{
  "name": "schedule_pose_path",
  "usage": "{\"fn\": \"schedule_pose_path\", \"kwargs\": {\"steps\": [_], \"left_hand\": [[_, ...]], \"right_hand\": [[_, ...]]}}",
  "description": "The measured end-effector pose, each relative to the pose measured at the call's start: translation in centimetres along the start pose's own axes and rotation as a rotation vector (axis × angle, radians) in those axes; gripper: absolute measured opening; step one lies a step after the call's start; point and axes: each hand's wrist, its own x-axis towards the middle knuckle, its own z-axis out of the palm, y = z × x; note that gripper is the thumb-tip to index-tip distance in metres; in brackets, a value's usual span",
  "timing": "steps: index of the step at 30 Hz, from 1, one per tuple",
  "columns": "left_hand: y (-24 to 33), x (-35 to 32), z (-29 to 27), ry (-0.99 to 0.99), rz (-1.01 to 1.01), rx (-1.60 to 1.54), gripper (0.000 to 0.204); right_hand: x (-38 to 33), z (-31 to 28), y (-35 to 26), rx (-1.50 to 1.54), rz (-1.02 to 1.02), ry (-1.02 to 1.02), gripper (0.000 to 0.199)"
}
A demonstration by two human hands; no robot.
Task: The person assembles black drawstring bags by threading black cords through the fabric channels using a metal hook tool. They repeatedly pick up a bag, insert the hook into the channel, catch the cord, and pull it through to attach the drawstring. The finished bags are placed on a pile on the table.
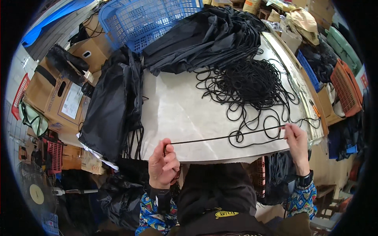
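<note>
A thin black cord runs nearly straight between my two hands, just over the front part of the white tabletop. My left hand pinches one end of it between thumb and forefinger, the other fingers curled. At the right, my right hand is closed on the cord too, and loose loops trail from there back over the table. Those loops lead toward a big tangled heap of black cord. Left of the heap lies a stack of black fabric bags with cords hanging from its near end.
More black fabric is piled at the table's far side, partly against a blue plastic basket. Orange-handled scissors or a similar tool lie by the right edge. Cardboard boxes stand at the left, an orange crate at the right.
</note>
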Motion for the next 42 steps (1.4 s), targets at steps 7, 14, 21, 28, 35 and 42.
{"fn": "schedule_pose_path", "kwargs": {"steps": [7,14,21,28,35,42], "left_hand": [[-0.8,0.6,3.2,0.299,0.232,0.115,0.032],[-6.0,1.8,0.8,0.443,0.304,1.271,0.021],[-9.3,1.9,1.8,0.416,0.028,0.972,0.020],[-10.0,1.2,1.4,0.423,-0.020,1.028,0.017],[-10.2,1.1,1.3,0.359,0.022,1.139,0.017],[-9.5,1.1,2.7,0.402,-0.164,0.932,0.025]], "right_hand": [[0.6,-3.7,3.4,-0.199,0.054,0.220,0.020],[-3.2,1.9,-2.0,-0.150,-0.201,-0.307,0.028],[-5.0,6.4,-5.9,0.163,-0.123,-0.575,0.048],[-5.8,7.4,-5.5,0.124,-0.242,-0.477,0.036],[-6.0,7.5,-5.9,0.142,-0.208,-0.523,0.028],[-6.0,7.6,-5.5,0.083,-0.318,-0.517,0.029]]}}
